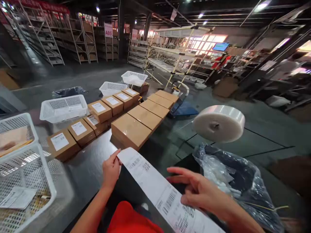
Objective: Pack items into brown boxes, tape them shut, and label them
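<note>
A long white strip of printed shipping labels, with barcodes and square codes, slants across in front of me. My left hand pinches its upper left corner. Lower on the strip, my right hand has its thumb on the printed face near a square code; its index and middle fingers stretch out by the strip's right edge. Just beyond the strip, a row of closed brown cartons without visible labels lies along the table. To their left stand labelled cartons, some of them stacked.
White plastic baskets line the left side; the nearest basket holds papers. A large roll of clear film stands at right, above a bin lined with clear plastic. Racks and a person in red are farther back.
</note>
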Demonstrator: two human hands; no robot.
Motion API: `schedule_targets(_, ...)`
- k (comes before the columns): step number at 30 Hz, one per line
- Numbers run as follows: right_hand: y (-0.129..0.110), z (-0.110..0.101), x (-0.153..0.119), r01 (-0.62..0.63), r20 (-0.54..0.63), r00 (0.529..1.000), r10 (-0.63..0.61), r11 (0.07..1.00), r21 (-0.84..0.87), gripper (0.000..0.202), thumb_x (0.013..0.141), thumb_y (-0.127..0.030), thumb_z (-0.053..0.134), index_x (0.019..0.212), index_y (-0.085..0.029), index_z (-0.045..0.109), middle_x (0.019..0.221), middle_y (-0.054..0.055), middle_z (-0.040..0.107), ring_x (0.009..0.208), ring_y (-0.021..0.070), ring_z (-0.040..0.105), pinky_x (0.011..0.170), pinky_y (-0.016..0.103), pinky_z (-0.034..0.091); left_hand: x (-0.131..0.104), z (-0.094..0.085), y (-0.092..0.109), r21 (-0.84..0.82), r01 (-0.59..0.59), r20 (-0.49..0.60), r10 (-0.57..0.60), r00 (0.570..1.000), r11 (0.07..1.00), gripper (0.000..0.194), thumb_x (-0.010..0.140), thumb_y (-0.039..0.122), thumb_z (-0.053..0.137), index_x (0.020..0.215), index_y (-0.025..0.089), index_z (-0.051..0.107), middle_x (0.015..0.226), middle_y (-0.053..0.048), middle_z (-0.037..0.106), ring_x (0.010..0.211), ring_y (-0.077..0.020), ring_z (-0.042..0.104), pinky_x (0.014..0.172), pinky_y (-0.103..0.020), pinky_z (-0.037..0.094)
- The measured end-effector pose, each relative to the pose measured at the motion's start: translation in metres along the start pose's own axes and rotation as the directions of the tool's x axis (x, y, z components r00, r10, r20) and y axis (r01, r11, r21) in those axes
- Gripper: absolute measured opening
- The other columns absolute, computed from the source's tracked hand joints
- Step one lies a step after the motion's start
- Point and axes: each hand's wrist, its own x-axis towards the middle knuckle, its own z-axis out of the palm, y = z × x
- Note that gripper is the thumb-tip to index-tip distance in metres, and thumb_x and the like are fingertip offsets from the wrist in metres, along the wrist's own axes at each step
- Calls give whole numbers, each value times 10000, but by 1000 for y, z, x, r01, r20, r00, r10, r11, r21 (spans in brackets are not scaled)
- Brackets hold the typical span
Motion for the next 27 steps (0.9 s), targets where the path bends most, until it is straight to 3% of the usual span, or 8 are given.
schedule_targets(3, 37, -53, -8, -12, 65, 998, 16, 998, -63, 553, 561, -85, 645, 1087, -235, 720, 856, 39, 725, 430, 81, 511, 331, 146, 296, -4, 53, 38, -561, 80, 95, -32, 995, 824, 467, 674, 281, 623, 1124, 172, 677, 1105, -100, 709, 973, -236, 659, 773, -310, 506)
schedule_targets(7, 78, -115, -7, 219, 28, 975, -221, 932, -290, 465, 623, -90, 608, 1033, -258, 748, 792, 9, 700, 567, 127, 575, 491, 197, 417, -1, 118, 89, -788, 188, 220, -17, 975, 586, 435, 691, 371, 625, 1079, 177, 650, 1114, -103, 683, 944, -201, 661, 736, -286, 523)
schedule_targets(13, 115, -168, -2, 477, 147, 867, -477, 706, -523, 287, 720, -113, 531, 814, -251, 765, 755, 24, 686, 720, 196, 629, 650, 270, 442, 7, 204, 137, -703, 204, 257, -24, 966, 682, 737, 531, 166, 775, 1225, 251, 542, 860, 20, 675, 658, -105, 622, 615, -222, 506)
schedule_targets(18, 140, -187, 20, 407, -50, 902, -428, 885, -227, 72, 653, -274, 678, 658, -241, 614, 802, 47, 694, 818, 261, 647, 772, 368, 480, -7, 260, 160, -541, 111, 349, 102, 931, 834, 407, 574, 197, 739, 942, 213, 565, 646, 53, 607, 524, -87, 529, 503, -195, 427)
schedule_targets(20, 131, -192, 36, 429, -132, 902, -411, 887, 171, 296, 612, -468, 758, 711, -264, 568, 915, 82, 712, 921, 298, 654, 838, 412, 479, -16, 281, 167, -442, 52, 459, 176, 871, 895, 359, 601, 205, 713, 930, 222, 570, 694, 42, 615, 536, -91, 517, 504, -202, 413)
schedule_targets(22, 107, -204, 56, 450, -224, 892, -392, 730, 515, 452, 645, -690, 670, 785, -269, 586, 912, 100, 716, 926, 303, 669, 840, 424, 482, -21, 302, 169, -330, -42, 597, 243, 765, 943, 276, 627, 199, 671, 893, 219, 600, 735, 29, 612, 558, -98, 509, 509, -211, 398)
schedule_targets(24, 73, -224, 77, 454, -294, 889, -350, 597, 661, 576, 716, -788, 509, 847, -241, 636, 843, 102, 715, 867, 293, 683, 799, 429, 499, -21, 322, 164, -256, -165, 722, 302, 622, 953, 191, 651, 180, 623, 839, 213, 632, 765, 9, 619, 614, -121, 529, 553, -229, 411)
schedule_targets(27, 25, -268, 103, 496, -432, 866, -253, 546, 676, 487, 613, -647, 721, 740, -180, 662, 695, 78, 707, 720, 264, 684, 678, 383, 529, -7, 348, 145, -190, -313, 841, 319, 437, 931, 169, 682, 180, 591, 830, 213, 667, 811, -25, 646, 687, -161, 555, 631, -270, 441)
